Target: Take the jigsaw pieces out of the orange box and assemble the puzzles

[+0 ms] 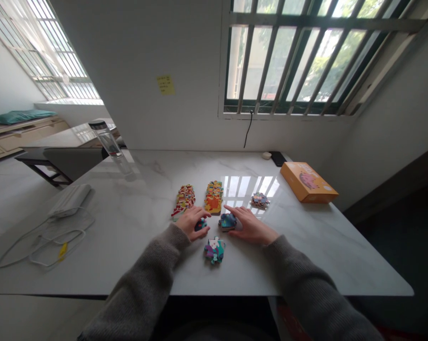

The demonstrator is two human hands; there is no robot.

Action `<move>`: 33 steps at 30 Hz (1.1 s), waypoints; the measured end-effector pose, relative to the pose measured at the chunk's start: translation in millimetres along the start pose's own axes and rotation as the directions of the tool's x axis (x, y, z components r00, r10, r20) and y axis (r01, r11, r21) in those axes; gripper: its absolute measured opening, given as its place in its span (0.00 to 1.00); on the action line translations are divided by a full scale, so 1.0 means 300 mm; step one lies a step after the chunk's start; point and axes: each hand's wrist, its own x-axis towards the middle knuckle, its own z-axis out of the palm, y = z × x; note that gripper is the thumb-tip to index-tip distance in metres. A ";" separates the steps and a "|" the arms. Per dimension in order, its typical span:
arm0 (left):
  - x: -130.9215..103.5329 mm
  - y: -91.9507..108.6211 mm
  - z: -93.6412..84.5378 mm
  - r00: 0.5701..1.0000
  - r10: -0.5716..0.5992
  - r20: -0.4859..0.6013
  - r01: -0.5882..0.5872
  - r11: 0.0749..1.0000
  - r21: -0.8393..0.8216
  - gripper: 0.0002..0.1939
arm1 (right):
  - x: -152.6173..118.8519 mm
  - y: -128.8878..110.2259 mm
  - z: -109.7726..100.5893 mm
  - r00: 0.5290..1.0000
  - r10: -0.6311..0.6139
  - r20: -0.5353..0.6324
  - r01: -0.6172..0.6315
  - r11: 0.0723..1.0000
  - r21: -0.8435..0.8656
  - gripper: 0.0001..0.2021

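My left hand is curved around a small cluster of dark blue puzzle pieces, its thumb on the near side and its fingers on the far side. My right hand is at the right of a stack of blue puzzle pieces, thumb in front and forefinger stretched out behind. Nearer to me lies a loose pile of teal, purple and white puzzle pieces. Beyond my hands are a row of overlapping red and cream puzzle pieces and a row of orange and yellow puzzle pieces.
Another small pile of puzzle pieces lies to the right, before an orange box. A dark phone is near the wall. On the left are a glass bottle, a white pouch-like item and a white cable.
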 end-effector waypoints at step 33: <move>-0.050 0.004 -0.036 0.987 -0.002 -0.159 -0.018 0.992 -0.124 0.22 | -0.007 -0.060 -0.037 0.983 -0.077 -0.169 0.097 0.989 0.114 0.39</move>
